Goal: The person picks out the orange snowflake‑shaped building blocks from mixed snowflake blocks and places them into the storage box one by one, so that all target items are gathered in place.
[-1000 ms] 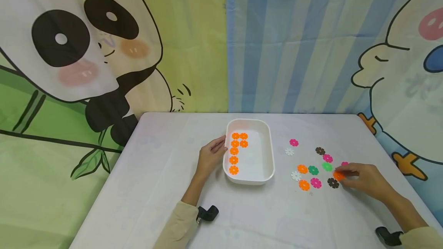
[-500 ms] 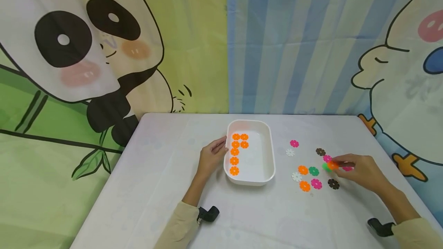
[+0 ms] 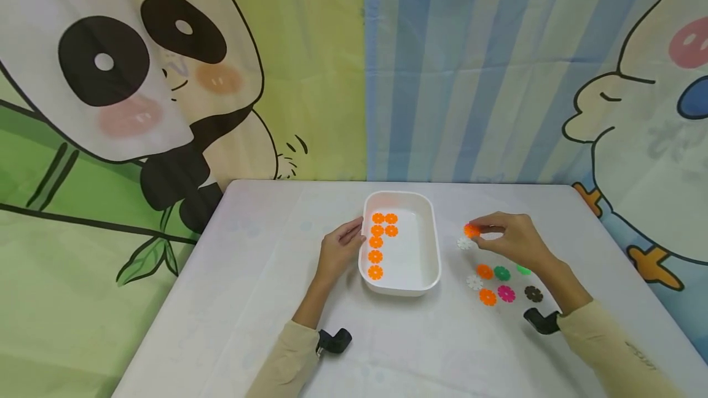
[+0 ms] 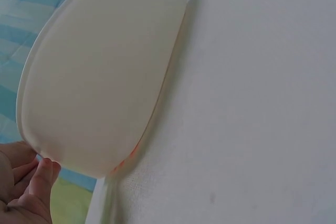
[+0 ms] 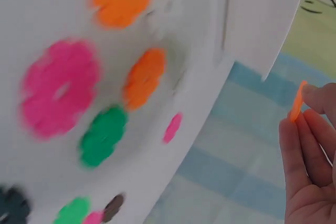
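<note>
My right hand (image 3: 514, 241) pinches an orange notched disc (image 3: 471, 230) between thumb and fingers, held up over the loose discs at the table's right side. The right wrist view shows that orange disc (image 5: 298, 102) edge-on at the fingertips. At the centre of the table is a white tray (image 3: 415, 244), with several orange discs (image 3: 375, 257) lined up along its left side, two of them beside the upper end of that row. My left hand (image 3: 338, 253) holds the tray's left rim; in the left wrist view its fingers (image 4: 44, 177) pinch the tray's edge.
Loose discs lie right of the tray: orange (image 3: 487, 297), green (image 3: 502, 273), pink (image 3: 506, 293), brown (image 3: 533, 293), white (image 3: 474, 282) and light green (image 3: 523, 269). Some are hidden behind my right hand and forearm. Printed curtains (image 3: 442, 66) hang behind the white table (image 3: 287, 226).
My right hand has lifted the orange disc from the right end of the loose discs and carried it left and away from me. The left hand and tray stay in place.
</note>
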`<state>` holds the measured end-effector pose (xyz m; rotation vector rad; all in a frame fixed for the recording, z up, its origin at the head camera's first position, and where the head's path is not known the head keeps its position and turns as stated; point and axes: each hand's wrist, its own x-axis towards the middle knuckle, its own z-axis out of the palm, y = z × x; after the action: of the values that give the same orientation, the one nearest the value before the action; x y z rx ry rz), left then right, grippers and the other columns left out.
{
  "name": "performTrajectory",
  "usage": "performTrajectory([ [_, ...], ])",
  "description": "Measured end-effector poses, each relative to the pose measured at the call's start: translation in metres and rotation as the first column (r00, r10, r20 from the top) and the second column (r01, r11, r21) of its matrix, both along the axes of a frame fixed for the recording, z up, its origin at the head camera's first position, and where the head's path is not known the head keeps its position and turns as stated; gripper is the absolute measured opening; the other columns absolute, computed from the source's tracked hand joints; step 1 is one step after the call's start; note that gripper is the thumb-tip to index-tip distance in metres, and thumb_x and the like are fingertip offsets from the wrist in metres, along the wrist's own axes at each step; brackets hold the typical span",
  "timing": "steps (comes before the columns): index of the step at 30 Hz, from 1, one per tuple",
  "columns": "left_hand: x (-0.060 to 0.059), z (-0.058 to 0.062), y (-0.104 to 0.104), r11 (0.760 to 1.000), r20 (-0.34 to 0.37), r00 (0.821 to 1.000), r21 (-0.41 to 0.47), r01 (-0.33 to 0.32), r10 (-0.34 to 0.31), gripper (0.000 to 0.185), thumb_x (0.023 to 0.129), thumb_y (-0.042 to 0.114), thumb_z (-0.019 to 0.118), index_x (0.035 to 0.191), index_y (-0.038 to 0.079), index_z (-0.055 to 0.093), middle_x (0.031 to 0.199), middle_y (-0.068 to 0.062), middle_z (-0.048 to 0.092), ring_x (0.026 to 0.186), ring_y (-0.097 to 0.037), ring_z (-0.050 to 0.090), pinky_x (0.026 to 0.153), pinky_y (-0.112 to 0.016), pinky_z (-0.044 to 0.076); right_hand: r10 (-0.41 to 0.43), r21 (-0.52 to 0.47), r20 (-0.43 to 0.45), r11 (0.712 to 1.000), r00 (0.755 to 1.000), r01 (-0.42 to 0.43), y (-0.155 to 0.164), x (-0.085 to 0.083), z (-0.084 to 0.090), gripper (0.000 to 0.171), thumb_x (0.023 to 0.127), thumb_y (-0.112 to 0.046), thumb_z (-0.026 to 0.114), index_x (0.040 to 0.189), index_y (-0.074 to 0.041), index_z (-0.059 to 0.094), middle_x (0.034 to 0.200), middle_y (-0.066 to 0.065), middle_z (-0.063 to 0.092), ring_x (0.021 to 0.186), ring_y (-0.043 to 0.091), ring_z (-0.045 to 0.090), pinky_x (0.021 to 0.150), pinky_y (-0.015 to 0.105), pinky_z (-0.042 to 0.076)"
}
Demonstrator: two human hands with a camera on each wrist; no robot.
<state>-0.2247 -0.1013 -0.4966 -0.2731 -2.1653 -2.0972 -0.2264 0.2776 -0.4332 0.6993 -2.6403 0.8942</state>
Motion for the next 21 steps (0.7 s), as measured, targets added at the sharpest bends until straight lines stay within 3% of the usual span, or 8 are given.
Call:
performTrajectory([
  [6, 0.0, 0.0, -0.001, 0.999, -0.015, 1.0, 0.034, 0.02, -0.019, 0.042, 0.092, 0.005, 0.067, 0.133, -0.001, 0.057, 0.136, -0.017, 0.056, 0.125, -0.03, 0.054, 0.093, -0.024, 0.051, 0.068, -0.058, 0.06, 0.996, 0.996, -0.064, -0.05, -0.014, 0.009, 0.032, 0.077, -0.013, 0.083, 0.107, -0.005, 0.075, 0.1, 0.006, 0.073, 0.088, 0.022, 0.07, 0.073, 0.033, 0.061],
  [11, -0.001, 0.0, -0.002, 1.0, -0.028, 1.0, 0.027, -0.002, 0.002, 0.042, 0.091, 0.0, 0.065, 0.133, 0.0, 0.058, 0.133, -0.01, 0.059, 0.122, -0.023, 0.058, 0.093, -0.024, 0.051, 0.148, -0.089, 0.126, 0.987, 0.981, -0.137, -0.086, -0.023, 0.009, 0.033, 0.077, -0.011, 0.083, 0.107, -0.003, 0.074, 0.099, 0.006, 0.072, 0.088, 0.025, 0.07, 0.075, 0.04, 0.061],
  [15, 0.0, 0.0, -0.001, 1.0, -0.018, 1.0, 0.029, -0.006, 0.007, 0.042, 0.091, 0.0, 0.066, 0.133, 0.001, 0.058, 0.133, -0.009, 0.06, 0.12, -0.021, 0.059, 0.092, -0.024, 0.051, 0.202, -0.11, 0.178, 0.977, 0.963, -0.185, -0.109, -0.028, 0.001, 0.032, 0.077, -0.01, 0.083, 0.106, -0.002, 0.074, 0.097, 0.008, 0.073, 0.088, 0.028, 0.07, 0.078, 0.046, 0.06],
  [21, 0.001, 0.001, -0.001, 0.999, -0.002, 1.0, 0.033, -0.001, 0.001, 0.043, 0.091, 0.0, 0.066, 0.133, 0.001, 0.057, 0.134, -0.011, 0.059, 0.122, -0.026, 0.057, 0.092, -0.024, 0.052, 0.223, -0.09, 0.239, 0.974, 0.945, -0.207, -0.132, -0.034, -0.016, 0.03, 0.076, -0.01, 0.083, 0.105, -0.003, 0.075, 0.096, 0.005, 0.073, 0.088, 0.022, 0.07, 0.08, 0.044, 0.059],
])
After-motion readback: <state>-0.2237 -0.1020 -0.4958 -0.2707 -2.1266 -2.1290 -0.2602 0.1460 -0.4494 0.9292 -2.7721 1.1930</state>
